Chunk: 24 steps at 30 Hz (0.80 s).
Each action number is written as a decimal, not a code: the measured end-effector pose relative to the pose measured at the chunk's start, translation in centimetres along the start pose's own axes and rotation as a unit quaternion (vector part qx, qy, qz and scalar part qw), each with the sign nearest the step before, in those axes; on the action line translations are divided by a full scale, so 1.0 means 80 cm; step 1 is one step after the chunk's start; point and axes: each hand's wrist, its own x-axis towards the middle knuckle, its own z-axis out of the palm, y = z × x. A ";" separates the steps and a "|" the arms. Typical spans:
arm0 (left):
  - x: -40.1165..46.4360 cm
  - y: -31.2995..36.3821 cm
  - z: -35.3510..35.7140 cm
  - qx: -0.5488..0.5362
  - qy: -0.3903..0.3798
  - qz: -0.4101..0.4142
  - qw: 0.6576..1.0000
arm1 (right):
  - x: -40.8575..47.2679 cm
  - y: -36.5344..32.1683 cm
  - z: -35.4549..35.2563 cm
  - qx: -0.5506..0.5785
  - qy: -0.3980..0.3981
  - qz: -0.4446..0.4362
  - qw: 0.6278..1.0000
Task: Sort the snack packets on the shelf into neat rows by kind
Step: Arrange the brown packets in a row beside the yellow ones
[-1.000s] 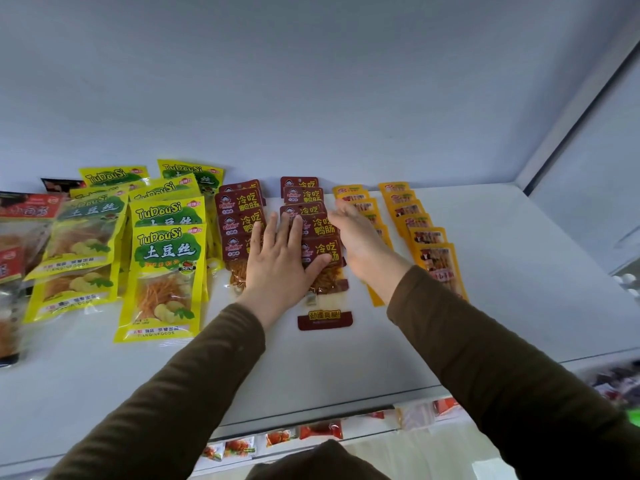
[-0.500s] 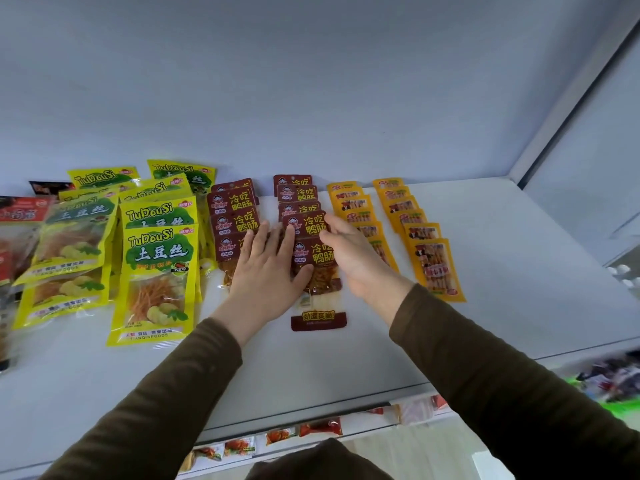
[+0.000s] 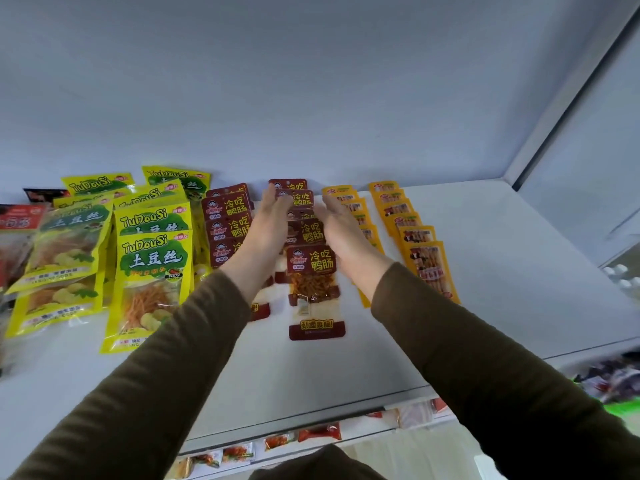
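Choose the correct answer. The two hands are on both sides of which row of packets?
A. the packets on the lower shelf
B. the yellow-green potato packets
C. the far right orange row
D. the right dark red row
D: the left hand and the right hand stand edge-on at either side of the right dark red row, fingers straight.

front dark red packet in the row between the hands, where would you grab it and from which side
Probably by the near bottom edge of the front dark red packet, coming from the shelf front: it lies flat, its lower end is bare on the shelf, while its top overlaps the row behind.
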 end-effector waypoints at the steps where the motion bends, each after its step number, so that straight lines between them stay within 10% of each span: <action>1: 0.010 0.009 0.004 -0.019 0.008 -0.022 1.000 | 0.010 -0.008 0.002 -0.008 0.010 0.001 1.000; 11: 0.044 0.014 0.012 -0.149 0.040 -0.179 0.972 | 0.070 -0.046 0.017 0.029 0.003 0.118 0.993; 24: 0.026 -0.010 0.013 -0.222 0.039 -0.165 0.960 | 0.059 -0.012 0.003 0.055 -0.013 0.111 0.992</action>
